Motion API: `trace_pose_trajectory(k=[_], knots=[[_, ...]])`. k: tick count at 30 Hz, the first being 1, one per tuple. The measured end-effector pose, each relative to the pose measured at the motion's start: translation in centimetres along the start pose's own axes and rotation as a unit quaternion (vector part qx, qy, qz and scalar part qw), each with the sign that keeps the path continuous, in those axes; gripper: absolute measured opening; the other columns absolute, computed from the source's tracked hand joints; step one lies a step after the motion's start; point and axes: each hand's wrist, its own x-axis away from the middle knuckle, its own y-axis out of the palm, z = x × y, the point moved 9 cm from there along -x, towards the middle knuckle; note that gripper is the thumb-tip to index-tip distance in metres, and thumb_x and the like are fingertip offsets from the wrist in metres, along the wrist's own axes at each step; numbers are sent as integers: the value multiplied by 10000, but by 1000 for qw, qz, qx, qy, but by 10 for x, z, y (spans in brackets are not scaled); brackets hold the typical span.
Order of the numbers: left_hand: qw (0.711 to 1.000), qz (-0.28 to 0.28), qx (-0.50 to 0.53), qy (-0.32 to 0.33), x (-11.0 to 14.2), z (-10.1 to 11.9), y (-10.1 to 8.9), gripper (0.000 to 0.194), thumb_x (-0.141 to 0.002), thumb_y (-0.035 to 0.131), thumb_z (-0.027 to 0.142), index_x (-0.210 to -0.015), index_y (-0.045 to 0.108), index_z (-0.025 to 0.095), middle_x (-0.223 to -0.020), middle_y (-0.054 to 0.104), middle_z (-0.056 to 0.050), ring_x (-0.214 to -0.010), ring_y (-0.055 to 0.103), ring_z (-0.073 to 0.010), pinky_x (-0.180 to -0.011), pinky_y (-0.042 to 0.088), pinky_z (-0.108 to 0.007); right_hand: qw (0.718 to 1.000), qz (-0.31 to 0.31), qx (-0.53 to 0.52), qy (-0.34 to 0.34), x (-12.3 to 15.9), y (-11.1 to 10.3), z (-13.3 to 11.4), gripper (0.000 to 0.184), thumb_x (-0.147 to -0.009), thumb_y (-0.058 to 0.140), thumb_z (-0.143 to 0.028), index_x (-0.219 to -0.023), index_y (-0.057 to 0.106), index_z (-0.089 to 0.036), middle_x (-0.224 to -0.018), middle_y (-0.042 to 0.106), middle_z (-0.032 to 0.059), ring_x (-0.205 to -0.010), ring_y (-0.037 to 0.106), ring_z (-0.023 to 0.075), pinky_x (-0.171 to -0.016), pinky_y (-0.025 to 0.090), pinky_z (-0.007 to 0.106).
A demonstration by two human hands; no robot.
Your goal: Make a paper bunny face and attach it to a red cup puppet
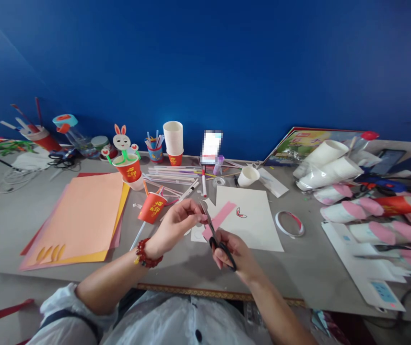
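Note:
My right hand (pixel 236 253) is closed round the black handles of a pair of scissors (pixel 215 234), whose blades point up and away from me. My left hand (pixel 178 221) pinches a small piece of paper at the blades; a red bead bracelet (pixel 144 254) sits on that wrist. A pink paper strip (pixel 221 216) lies just beyond the blades, over a white sheet (pixel 253 223) that bears a small drawn pair of rabbit ears (pixel 240 213). An orange paper cup (pixel 152 207) lies tilted just left of my left hand.
Stacked orange and yellow sheets (pixel 83 218) lie at left. A rabbit-faced cup (pixel 128 163), straws (pixel 176 175), stacked white cups (pixel 173 139) and a tape roll (pixel 289 224) sit further back. Pink-eared paper cups (pixel 370 211) crowd the right side. A blue wall stands behind the grey table (pixel 191 261).

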Motion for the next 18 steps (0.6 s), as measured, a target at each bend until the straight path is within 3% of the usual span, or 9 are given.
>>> trace_pose_trajectory(k=[18], knots=[[1000, -12, 1, -23, -1, 0, 0, 142, -845, 687, 274, -817, 600, 166, -876, 679, -60, -827, 629, -173, -791, 500, -309, 1000, 6, 7, 18, 1, -3, 3, 586, -621, 797, -665, -713, 437, -211, -523, 496, -77, -417, 415, 64, -450, 279, 224]])
